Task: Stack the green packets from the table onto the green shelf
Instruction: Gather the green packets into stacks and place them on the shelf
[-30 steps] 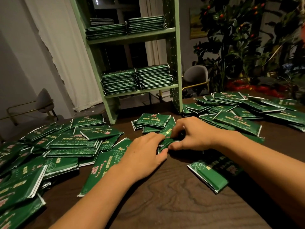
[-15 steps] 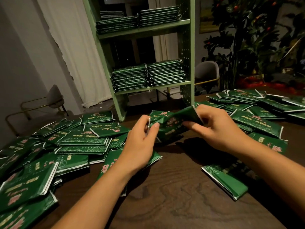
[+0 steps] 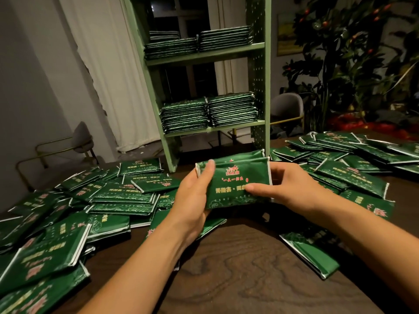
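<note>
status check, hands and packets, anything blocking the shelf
Left hand and right hand both grip packet bundle, lifted off table. Green shelf ahead, path clear.

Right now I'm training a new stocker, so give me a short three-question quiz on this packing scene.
1. True or false: the held packets are gripped by both the left hand and the right hand.
2. How many shelf levels of the green shelf visibly carry packet stacks? A) one B) two C) four
3. Fill in: loose packets lie on the wooden ____.

Key: 1 true; 2 B; 3 table.
</note>
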Demonstrator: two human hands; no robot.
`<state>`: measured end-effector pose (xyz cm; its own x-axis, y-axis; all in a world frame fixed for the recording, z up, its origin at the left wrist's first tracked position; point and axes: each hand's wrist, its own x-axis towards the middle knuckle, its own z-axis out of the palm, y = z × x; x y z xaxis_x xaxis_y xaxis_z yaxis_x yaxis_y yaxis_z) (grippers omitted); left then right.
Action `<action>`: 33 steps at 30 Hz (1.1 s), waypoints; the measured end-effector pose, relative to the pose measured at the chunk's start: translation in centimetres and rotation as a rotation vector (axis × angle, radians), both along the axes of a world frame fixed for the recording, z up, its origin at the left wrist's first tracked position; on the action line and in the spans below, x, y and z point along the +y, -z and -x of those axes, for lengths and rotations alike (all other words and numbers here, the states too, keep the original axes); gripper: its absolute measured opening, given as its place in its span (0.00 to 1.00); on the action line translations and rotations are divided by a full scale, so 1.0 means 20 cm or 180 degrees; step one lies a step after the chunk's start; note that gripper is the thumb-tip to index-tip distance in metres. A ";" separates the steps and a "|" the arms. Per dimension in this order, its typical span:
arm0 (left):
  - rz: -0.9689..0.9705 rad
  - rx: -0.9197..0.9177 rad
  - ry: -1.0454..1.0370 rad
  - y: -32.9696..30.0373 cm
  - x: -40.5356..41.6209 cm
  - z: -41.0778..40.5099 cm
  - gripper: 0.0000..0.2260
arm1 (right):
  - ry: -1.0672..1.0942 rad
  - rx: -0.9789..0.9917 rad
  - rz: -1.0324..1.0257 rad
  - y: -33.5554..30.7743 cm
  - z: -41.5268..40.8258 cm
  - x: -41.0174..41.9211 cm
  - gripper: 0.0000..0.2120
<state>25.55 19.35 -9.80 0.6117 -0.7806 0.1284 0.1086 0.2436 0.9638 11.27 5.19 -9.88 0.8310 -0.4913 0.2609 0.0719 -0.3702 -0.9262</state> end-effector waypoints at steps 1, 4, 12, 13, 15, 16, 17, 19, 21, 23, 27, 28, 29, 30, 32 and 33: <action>-0.0086 -0.0032 0.0161 0.00 0.01 0.01 0.17 | -0.0035 -0.0031 -0.0040 -0.01 0.00 0.01 0.19; -0.0246 -0.0195 0.0204 -0.02 0.02 0.00 0.14 | 0.0019 -0.0116 -0.0247 -0.02 -0.05 0.02 0.19; -0.0119 -0.0435 -0.1019 -0.12 0.06 -0.14 0.08 | 0.0429 0.1597 0.1517 -0.08 -0.18 0.15 0.23; -0.0117 -0.0516 -0.1104 -0.13 0.07 -0.15 0.08 | 0.0431 0.1791 0.1691 -0.09 -0.21 0.19 0.25; -0.0175 -0.0675 -0.1347 -0.13 0.10 -0.18 0.10 | 0.0439 0.2085 0.1917 -0.12 -0.25 0.27 0.30; -0.0205 -0.0700 -0.1443 -0.13 0.12 -0.20 0.11 | 0.0451 0.2181 0.1987 -0.12 -0.27 0.32 0.32; -0.0252 -0.0695 -0.1503 -0.11 0.12 -0.22 0.12 | 0.0482 0.2258 0.2045 -0.12 -0.29 0.36 0.36; -0.0333 -0.0606 -0.1656 -0.05 0.14 -0.25 0.15 | 0.0593 0.2390 0.2199 -0.09 -0.35 0.46 0.45; -0.0539 -0.0662 -0.1755 -0.01 0.17 -0.27 0.17 | 0.0731 0.2491 0.2420 -0.05 -0.42 0.54 0.54; -0.0797 -0.0820 -0.1834 0.03 0.20 -0.29 0.19 | 0.0812 0.2554 0.2591 -0.03 -0.48 0.58 0.59; -0.0642 -0.0564 -0.1849 0.02 0.22 -0.30 0.16 | 0.0804 0.2630 0.2221 -0.05 -0.50 0.58 0.54; -0.0650 -0.0596 -0.1829 0.01 0.21 -0.30 0.16 | 0.0725 0.2627 0.1966 -0.07 -0.50 0.56 0.47; -0.0638 -0.0608 -0.1843 0.01 0.21 -0.29 0.16 | 0.0651 0.2611 0.1731 -0.09 -0.49 0.54 0.40; -0.0616 -0.0584 -0.1846 0.01 0.21 -0.28 0.17 | 0.0604 0.2584 0.1560 -0.11 -0.48 0.52 0.35; -0.0603 -0.0606 -0.1895 0.00 0.21 -0.27 0.17 | 0.0590 0.2548 0.1335 -0.12 -0.45 0.46 0.31; -0.0616 -0.0635 -0.1894 0.00 0.21 -0.28 0.17 | 0.0583 0.2529 0.1250 -0.12 -0.43 0.43 0.29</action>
